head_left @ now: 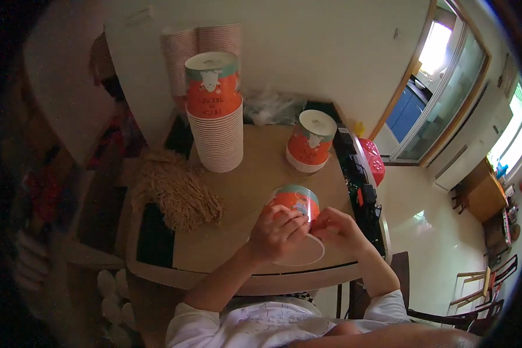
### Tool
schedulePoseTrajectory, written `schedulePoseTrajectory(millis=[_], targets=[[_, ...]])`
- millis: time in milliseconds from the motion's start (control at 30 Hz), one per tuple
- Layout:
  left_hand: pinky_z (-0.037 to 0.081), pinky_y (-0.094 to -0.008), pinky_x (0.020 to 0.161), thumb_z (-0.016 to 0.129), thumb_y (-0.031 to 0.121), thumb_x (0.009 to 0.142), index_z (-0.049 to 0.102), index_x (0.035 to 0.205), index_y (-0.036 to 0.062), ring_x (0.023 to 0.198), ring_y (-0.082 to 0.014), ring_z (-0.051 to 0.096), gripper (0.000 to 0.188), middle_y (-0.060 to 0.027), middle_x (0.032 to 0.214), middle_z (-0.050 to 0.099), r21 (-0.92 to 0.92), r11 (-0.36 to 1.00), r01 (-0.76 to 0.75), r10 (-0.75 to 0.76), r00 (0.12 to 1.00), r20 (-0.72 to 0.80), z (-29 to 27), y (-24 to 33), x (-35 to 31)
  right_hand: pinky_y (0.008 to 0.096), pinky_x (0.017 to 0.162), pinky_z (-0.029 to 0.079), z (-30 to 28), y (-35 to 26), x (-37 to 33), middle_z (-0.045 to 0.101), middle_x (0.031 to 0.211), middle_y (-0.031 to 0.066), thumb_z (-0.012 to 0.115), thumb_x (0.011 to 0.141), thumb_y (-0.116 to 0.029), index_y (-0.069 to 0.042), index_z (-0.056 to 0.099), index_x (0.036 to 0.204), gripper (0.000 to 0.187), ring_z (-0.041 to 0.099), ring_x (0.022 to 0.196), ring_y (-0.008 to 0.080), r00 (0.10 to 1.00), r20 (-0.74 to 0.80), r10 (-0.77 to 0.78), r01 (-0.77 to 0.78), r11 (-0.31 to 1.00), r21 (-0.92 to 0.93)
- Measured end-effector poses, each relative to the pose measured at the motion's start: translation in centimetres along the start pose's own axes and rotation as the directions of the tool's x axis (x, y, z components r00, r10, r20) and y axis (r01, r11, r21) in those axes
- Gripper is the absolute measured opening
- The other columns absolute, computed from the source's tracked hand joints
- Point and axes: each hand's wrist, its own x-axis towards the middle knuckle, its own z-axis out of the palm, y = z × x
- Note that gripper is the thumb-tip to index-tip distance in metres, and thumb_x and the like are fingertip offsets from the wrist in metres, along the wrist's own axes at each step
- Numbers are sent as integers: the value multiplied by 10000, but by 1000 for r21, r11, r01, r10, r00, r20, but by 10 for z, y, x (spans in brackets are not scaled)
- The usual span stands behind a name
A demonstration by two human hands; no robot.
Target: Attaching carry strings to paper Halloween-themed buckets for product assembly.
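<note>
An orange paper bucket [306, 201] with a teal band lies tilted in front of me, its white rim toward my body. My left hand [280, 231] is wrapped over its side, fingers closed on it. At the bucket's right side, close to the rim, my right hand [334, 225] has its fingers pinched together; what is between them is hidden. A bundle of brown twine-like cord [177, 191] lies to the left. Beyond it rises a tall stack of upturned paper buckets [219, 133], the top one orange and teal. A shorter upturned stack [311, 142] stands at the far right.
The table [249, 152] has a dark green border. More nested buckets [220, 38] stand against the wall, beside crumpled clear plastic [268, 107]. Dark objects [365, 194] line the right table edge, with a red stool [372, 159] beyond. Chairs [486, 281] stand farther right.
</note>
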Motion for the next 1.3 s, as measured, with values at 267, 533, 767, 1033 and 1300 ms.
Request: schedulePoseTrajectory(millis=[267, 533, 767, 1033, 1300], targets=[[401, -368, 827, 619, 144, 671, 623, 853, 102, 865, -147, 578, 187, -5, 891, 609, 1, 999, 42, -42, 998, 36, 11, -3, -6, 257, 754, 480, -2, 18, 5, 578, 876, 60, 567, 778, 34, 20, 538, 911, 137, 579, 857, 122, 999, -11, 32, -32, 998, 45], [432, -375, 797, 644, 156, 674, 598, 893, 76, 883, -170, 566, 238, -39, 913, 596, -58, 997, 55, -52, 997, 59, 8, -8, -3, 268, 731, 494, -4, 23, 6, 591, 900, 64, 608, 772, 19, 6, 556, 941, 177, 591, 840, 146, 993, -37, -114, 114, 993, -16], [448, -398, 772, 645, 177, 709, 589, 946, 62, 915, -202, 571, 269, -50, 998, 605, -108, 989, 103, -93, 991, 94, 9, -7, -7, 273, 755, 480, -4, 15, 6, 574, 891, 83, 618, 732, 39, 19, 583, 916, 188, 576, 849, 167, 988, -42, -150, 148, 988, -48], [422, -370, 821, 604, 150, 747, 589, 958, 89, 940, -178, 570, 220, -39, 1024, 607, -77, 996, 42, -40, 999, 27, 9, -8, -11, 292, 690, 464, -3, 18, 4, 603, 828, 81, 651, 708, -14, -3, 628, 869, 163, 570, 781, 197, 940, -57, -335, 325, 935, -139], [445, -361, 803, 650, 130, 681, 590, 925, 75, 894, -167, 585, 257, -35, 957, 611, -80, 996, 28, -25, 999, 38, 3, -5, -4, 292, 681, 471, -5, 13, 5, 607, 808, 86, 656, 705, -16, -13, 639, 854, 151, 585, 759, 203, 945, -26, -327, 317, 930, -187]])
